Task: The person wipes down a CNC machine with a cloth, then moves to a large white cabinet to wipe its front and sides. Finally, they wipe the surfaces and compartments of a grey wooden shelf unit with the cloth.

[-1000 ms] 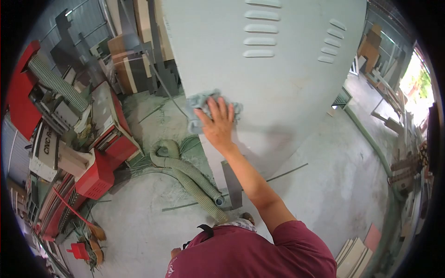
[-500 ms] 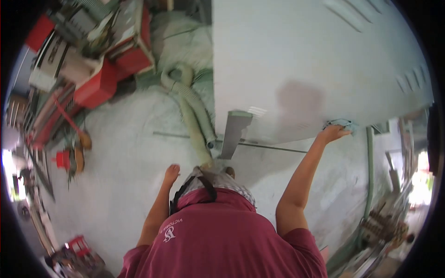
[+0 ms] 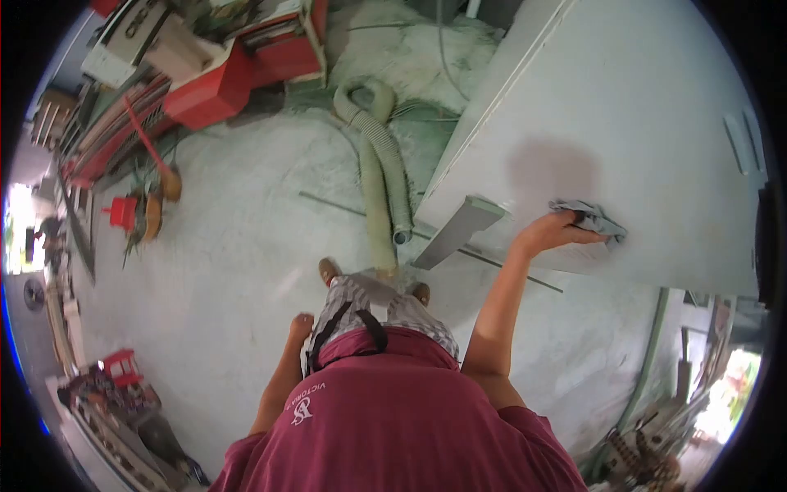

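My right hand point(image 3: 557, 233) holds a crumpled grey-blue cloth point(image 3: 600, 221) against the face of a large pale metal cabinet point(image 3: 648, 139). A grey metal bracket point(image 3: 461, 231) juts out from the cabinet's lower edge, left of that hand. Down at my left side hangs my left hand point(image 3: 302, 325), its fingers curled in; it touches no object that shows, and it is too small to tell whether anything is inside it.
A ribbed hose point(image 3: 385, 156) lies looped on the floor beyond my feet, with a long thin rod point(image 3: 328, 205) across it. Red machinery point(image 3: 209, 94) stands at the upper left. A green pipe point(image 3: 652, 353) runs along the right.
My right hand has moved inward with the cloth across the cabinet face. The view has turned, so the cabinet looks slanted and its side edge shows. Both shoes are now visible.
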`<state>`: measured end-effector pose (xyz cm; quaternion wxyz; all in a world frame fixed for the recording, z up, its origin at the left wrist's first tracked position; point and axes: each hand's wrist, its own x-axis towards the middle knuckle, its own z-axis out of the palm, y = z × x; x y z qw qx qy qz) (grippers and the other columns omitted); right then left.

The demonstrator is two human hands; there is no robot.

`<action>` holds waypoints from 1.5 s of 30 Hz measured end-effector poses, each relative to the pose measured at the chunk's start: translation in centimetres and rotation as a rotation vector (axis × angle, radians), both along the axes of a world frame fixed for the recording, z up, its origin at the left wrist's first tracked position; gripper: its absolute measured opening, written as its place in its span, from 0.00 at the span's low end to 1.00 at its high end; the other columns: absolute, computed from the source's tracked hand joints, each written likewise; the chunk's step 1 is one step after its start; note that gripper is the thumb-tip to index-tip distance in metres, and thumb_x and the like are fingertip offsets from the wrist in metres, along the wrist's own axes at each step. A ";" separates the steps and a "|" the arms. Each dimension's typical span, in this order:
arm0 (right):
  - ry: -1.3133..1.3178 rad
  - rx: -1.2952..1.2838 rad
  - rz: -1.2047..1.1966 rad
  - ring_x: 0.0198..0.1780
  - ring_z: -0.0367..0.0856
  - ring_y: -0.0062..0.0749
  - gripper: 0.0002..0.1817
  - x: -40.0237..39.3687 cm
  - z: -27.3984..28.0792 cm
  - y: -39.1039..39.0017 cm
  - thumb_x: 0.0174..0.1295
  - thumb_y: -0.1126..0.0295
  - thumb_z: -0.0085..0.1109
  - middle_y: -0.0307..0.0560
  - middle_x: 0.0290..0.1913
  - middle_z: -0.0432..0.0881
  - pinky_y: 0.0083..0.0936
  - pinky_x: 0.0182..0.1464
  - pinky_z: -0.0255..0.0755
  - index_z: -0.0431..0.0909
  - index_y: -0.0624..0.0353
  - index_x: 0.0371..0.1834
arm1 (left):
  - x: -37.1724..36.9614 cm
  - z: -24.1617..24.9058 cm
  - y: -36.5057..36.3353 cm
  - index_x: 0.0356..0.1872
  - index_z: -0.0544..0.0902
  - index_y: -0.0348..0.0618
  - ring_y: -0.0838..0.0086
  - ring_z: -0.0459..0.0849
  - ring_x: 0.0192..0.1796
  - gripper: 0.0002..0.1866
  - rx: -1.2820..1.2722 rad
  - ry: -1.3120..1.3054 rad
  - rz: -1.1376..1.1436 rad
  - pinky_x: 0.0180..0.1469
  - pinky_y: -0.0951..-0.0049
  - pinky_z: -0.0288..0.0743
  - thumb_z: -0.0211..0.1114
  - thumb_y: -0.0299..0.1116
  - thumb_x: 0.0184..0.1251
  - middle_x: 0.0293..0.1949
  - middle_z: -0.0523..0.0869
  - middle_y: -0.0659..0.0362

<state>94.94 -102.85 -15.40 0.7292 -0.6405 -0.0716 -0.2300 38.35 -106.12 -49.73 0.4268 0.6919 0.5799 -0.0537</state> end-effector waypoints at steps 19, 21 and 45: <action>-0.050 -0.236 -0.329 0.73 0.44 0.60 0.34 -10.0 2.8 12.4 0.61 0.76 0.46 0.71 0.71 0.42 0.43 0.71 0.45 0.44 0.64 0.71 | -6.5 5.2 33.0 0.43 0.73 0.41 0.56 0.83 0.33 0.19 0.004 0.046 -0.696 0.29 0.59 0.74 0.64 0.39 0.53 0.38 0.81 0.50; -0.038 -0.159 -0.342 0.73 0.44 0.59 0.34 -8.7 -0.6 12.5 0.63 0.75 0.45 0.70 0.71 0.43 0.41 0.71 0.45 0.44 0.65 0.72 | -5.8 6.1 33.7 0.44 0.73 0.41 0.57 0.83 0.33 0.19 -0.065 0.023 -0.622 0.28 0.60 0.74 0.62 0.40 0.55 0.38 0.80 0.51; -0.055 -0.257 -0.411 0.76 0.31 0.46 0.36 -9.1 4.4 17.3 0.59 0.81 0.33 0.54 0.76 0.36 0.40 0.73 0.29 0.37 0.63 0.73 | 5.5 1.0 54.0 0.28 0.78 0.39 0.70 0.81 0.18 0.11 -0.131 -0.433 -0.321 0.15 0.72 0.70 0.56 0.37 0.60 0.20 0.78 0.57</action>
